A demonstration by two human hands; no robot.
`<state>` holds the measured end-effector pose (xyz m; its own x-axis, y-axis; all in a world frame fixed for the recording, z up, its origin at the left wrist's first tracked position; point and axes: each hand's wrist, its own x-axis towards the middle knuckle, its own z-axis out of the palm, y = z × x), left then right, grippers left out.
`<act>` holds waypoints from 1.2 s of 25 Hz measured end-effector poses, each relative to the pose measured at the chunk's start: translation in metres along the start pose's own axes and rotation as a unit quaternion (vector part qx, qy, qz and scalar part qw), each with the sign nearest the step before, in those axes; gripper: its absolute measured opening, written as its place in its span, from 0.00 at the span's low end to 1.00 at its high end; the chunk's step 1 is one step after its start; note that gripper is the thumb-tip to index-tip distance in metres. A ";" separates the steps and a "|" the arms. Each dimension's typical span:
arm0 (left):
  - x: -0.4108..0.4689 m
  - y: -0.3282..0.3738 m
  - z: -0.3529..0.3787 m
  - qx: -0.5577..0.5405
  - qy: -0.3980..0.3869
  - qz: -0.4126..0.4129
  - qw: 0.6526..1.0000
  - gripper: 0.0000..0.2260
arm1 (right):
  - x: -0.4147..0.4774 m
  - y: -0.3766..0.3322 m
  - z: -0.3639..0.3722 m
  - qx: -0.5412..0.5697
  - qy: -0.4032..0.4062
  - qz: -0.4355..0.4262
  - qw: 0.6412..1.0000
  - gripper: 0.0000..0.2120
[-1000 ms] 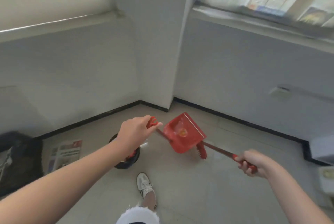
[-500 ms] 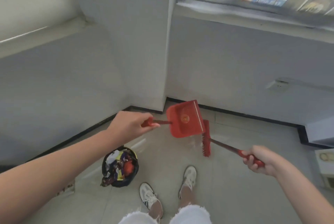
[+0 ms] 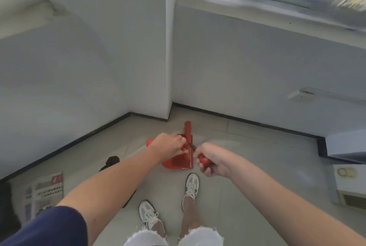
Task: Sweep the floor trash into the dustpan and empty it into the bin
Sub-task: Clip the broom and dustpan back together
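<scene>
Emptying looks done: my left hand [image 3: 170, 146] grips the red dustpan [image 3: 179, 161], my right hand [image 3: 213, 159] the brush [image 3: 187, 129] handle, brush head beyond both; next, stow the pair

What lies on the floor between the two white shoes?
In the head view, only bare floor lies between the left shoe and right shoe.

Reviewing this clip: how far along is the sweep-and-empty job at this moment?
Nearly finished, it seems. The red dustpan shows no trash in its visible part, and the floor in view looks clean. In hand: the left hand grips the dustpan handle, the right hand the brush handle, brought close together. The bin is mostly hidden behind the left arm. Probably left: putting the tools away.
</scene>
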<state>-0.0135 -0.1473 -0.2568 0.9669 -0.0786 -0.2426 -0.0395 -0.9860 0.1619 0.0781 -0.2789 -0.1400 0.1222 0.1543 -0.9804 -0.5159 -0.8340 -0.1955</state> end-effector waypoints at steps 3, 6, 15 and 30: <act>-0.008 -0.002 0.026 -0.045 -0.038 -0.024 0.998 0.25 | 0.001 -0.008 0.017 0.003 -0.033 -0.001 0.999 0.10; -0.021 -0.004 0.028 -0.030 -0.077 -0.025 0.996 0.26 | 0.000 -0.013 0.034 -0.045 -0.039 -0.025 0.998 0.10; -0.029 -0.024 0.036 -0.081 -0.034 0.018 0.996 0.19 | 0.001 -0.025 0.057 -0.088 -0.076 -0.023 0.993 0.12; -0.025 -0.017 -0.014 -0.260 -0.165 -0.136 0.942 0.11 | 0.002 -0.008 0.042 -0.392 -0.030 -0.414 0.821 0.13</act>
<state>-0.0337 -0.1261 -0.2397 0.7889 0.0402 -0.6133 0.4100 -0.7778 0.4763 0.0470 -0.2498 -0.1409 0.1024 0.8469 -0.5218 0.4308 -0.5106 -0.7442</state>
